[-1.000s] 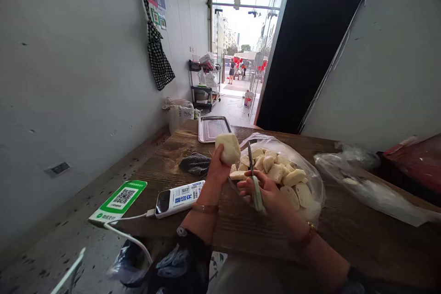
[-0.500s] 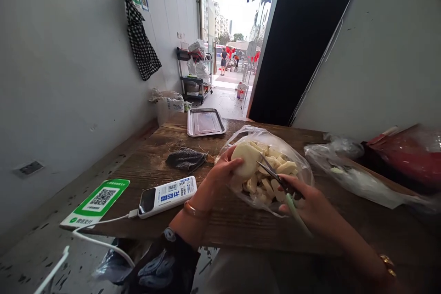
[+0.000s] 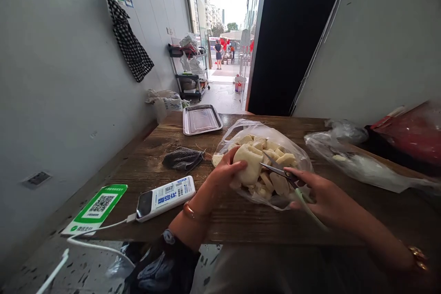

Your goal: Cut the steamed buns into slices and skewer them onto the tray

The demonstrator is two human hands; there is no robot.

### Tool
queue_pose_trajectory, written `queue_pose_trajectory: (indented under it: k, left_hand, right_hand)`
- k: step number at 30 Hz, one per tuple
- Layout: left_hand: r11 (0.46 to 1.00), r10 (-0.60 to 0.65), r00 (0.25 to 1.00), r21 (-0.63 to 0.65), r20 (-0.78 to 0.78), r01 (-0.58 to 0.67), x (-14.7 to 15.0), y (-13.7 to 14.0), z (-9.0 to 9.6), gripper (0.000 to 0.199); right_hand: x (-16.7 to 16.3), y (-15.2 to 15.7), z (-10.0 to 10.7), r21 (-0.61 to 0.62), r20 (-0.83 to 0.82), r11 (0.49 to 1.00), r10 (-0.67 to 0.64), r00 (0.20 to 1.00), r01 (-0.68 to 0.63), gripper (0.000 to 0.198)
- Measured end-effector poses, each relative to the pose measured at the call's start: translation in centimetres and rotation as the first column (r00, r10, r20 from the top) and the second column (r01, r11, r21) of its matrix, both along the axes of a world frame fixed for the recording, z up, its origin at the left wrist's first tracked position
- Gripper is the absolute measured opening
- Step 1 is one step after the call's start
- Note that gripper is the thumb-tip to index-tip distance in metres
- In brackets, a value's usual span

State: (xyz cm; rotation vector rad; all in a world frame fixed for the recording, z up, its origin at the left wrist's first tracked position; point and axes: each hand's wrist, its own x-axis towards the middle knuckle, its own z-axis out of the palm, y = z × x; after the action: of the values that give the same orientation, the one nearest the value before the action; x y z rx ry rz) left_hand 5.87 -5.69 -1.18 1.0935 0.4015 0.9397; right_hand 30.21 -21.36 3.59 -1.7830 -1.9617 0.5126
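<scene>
My left hand (image 3: 223, 170) grips a bun (image 3: 247, 165) over nine o'clock of the plastic bag (image 3: 253, 124); my right hand (image 3: 320, 195) grips scissors (image 3: 279, 171), blades parted, at the bun's three o'clock. A dipping blade could tear the bag; a slack hold, drop the bun; slipping scissors, nick my left hand. Half a second ago the bun showed its round face; now it looks turned.
</scene>
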Motion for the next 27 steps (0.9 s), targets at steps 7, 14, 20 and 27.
queue_pose_trajectory:
  k: [7,14,20,27]
  left_hand:
    - [0.998,-0.061,0.996,-0.015,-0.065,0.060,0.5,-0.5,-0.1,0.067]
    - [1.000,-0.021,0.994,0.009,-0.104,0.022,0.4,-0.5,0.2,0.060]
    - [0.999,-0.005,0.994,0.053,-0.106,0.011,0.3,-0.6,0.3,0.059]
    - [0.996,0.016,0.992,0.092,-0.126,-0.005,0.3,-0.6,0.5,0.065]
  right_hand:
    - [-0.1,0.2,1.4,-0.060,0.039,0.998,0.033,0.999,-0.030,0.082]
    - [0.3,0.2,1.9,-0.091,0.097,0.995,0.053,0.994,-0.044,0.092]
    - [0.0,0.5,2.3,-0.095,0.076,0.992,0.095,0.993,-0.087,0.091]
    - [-0.1,1.0,3.0,-0.064,0.094,0.992,0.117,0.989,-0.112,0.090]
